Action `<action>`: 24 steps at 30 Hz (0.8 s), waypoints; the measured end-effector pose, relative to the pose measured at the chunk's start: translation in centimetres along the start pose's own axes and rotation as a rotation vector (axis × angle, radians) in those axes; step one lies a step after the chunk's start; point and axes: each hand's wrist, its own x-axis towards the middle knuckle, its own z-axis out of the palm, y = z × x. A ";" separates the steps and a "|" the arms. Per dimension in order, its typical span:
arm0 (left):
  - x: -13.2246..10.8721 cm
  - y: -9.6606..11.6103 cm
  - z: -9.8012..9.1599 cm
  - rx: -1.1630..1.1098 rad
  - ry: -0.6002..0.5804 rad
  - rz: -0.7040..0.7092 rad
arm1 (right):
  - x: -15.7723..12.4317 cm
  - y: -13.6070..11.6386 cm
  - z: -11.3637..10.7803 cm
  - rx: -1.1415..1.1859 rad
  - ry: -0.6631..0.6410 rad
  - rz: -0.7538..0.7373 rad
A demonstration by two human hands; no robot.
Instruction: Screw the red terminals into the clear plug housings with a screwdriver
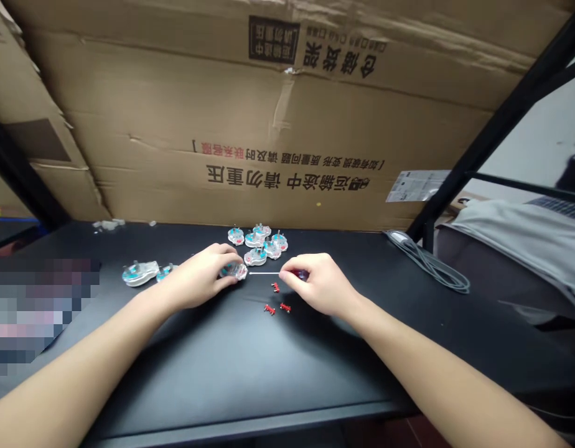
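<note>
My left hand grips a small round transparent plastic casing with blue parts inside, resting on the tabletop. My right hand holds a thin screwdriver with a dark red handle, its long pale shaft pointing left, with the tip almost at the casing. Three tiny red parts lie just below the shaft. Behind my hands sits a cluster of similar transparent casings, and two more lie left of my left hand.
The black tabletop stretches under my arms. A large cardboard box stands behind it. A coiled grey cable lies to the right, beside a black metal frame. A pixelated blurred patch covers the far left.
</note>
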 end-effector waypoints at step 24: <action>-1.4 5.5 -1.1 -1.231 0.270 -0.030 | -1.5 -2.8 -1.7 0.078 0.351 -0.256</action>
